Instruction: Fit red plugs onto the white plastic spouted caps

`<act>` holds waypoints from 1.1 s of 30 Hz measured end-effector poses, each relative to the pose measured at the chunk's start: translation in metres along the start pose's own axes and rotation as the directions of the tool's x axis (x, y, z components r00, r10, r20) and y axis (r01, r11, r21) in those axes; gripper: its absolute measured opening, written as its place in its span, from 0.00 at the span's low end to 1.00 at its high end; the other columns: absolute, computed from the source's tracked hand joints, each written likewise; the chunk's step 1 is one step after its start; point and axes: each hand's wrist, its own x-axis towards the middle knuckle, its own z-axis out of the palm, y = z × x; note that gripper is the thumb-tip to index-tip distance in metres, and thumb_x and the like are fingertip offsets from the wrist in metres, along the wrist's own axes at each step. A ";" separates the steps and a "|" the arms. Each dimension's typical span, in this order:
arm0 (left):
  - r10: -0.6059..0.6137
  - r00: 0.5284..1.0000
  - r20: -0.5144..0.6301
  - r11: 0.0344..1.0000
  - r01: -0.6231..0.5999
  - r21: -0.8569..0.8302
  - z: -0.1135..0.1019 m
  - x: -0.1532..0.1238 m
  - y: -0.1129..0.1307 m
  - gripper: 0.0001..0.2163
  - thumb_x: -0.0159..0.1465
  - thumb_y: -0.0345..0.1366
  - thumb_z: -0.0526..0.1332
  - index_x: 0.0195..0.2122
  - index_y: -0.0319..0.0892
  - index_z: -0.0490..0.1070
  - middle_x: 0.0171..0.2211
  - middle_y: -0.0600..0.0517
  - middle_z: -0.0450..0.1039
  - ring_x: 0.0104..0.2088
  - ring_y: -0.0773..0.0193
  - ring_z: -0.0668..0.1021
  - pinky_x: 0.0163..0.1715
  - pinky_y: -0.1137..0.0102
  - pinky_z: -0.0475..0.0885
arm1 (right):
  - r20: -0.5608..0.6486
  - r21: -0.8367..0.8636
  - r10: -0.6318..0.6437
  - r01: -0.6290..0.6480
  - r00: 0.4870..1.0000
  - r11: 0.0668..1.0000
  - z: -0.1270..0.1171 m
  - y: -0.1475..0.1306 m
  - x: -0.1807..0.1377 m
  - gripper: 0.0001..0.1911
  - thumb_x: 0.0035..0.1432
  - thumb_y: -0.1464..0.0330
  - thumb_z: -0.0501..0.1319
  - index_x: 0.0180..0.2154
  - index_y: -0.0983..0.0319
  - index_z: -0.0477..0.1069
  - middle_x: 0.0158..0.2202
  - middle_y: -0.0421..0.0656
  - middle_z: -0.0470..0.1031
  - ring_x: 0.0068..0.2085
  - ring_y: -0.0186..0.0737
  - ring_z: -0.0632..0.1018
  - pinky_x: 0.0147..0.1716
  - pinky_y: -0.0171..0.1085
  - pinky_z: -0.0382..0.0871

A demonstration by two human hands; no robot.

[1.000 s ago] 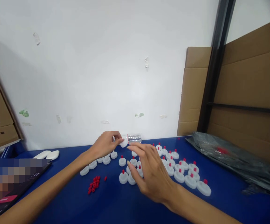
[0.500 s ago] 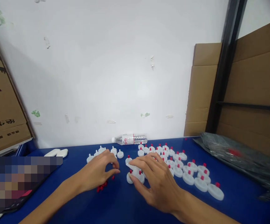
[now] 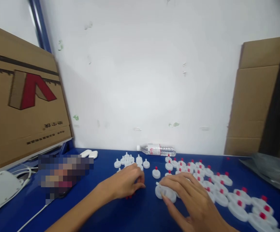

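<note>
My right hand (image 3: 190,196) has thumb and fingers closed around a white spouted cap (image 3: 165,190), tilted so its bare spout points left. Part of this cap is hidden by the fingers and blends with white caps beneath it. My left hand (image 3: 127,182) hovers to its left with fingers curled and thumb near the index finger; what they hold, if anything, is too small to tell. Small red tips (image 3: 129,196) lie under the left hand. Behind it stands a group of bare white spouted caps (image 3: 146,164). One red-tipped cap (image 3: 156,174) sits between the hands.
Many red-tipped white caps (image 3: 220,197) spread across the right of the blue table (image 3: 111,216). A plastic bottle (image 3: 156,149) lies along the wall. A phone with a blurred screen (image 3: 62,177), cable and white case (image 3: 93,154) are at left; cardboard boxes (image 3: 26,106) flank both sides.
The view has turned left, shifting everything rightward in the picture. My left hand's fingers have drawn closer together. My right hand still holds the white cap, its bare spout now showing.
</note>
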 end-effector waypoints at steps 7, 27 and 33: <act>0.086 0.980 -0.181 0.991 -0.102 -0.082 0.010 0.003 0.013 0.06 0.72 0.36 0.60 0.45 0.44 0.76 0.41 0.51 0.76 0.43 0.63 0.76 0.47 0.70 0.68 | 0.108 -0.118 0.026 -0.013 0.994 0.993 0.018 0.014 -0.017 0.16 0.69 0.72 0.55 0.56 0.58 0.68 0.49 0.42 0.80 0.47 0.42 0.81 0.54 0.45 0.65; -0.114 0.910 -0.399 0.744 -0.188 -0.641 0.035 0.004 0.032 0.03 0.62 0.35 0.71 0.35 0.43 0.84 0.32 0.52 0.83 0.33 0.62 0.78 0.34 0.71 0.71 | 0.132 -0.136 0.003 0.015 0.991 0.991 0.017 0.024 -0.022 0.15 0.70 0.69 0.55 0.56 0.61 0.66 0.47 0.43 0.81 0.48 0.45 0.81 0.54 0.45 0.70; 0.300 0.843 -0.446 0.936 -0.350 -0.033 0.040 0.000 0.024 0.11 0.74 0.36 0.57 0.43 0.42 0.79 0.37 0.47 0.82 0.37 0.60 0.79 0.41 0.67 0.71 | 0.116 -0.035 -0.043 0.047 0.992 0.998 0.016 0.019 -0.018 0.11 0.70 0.74 0.53 0.51 0.62 0.68 0.44 0.44 0.81 0.43 0.40 0.82 0.53 0.44 0.72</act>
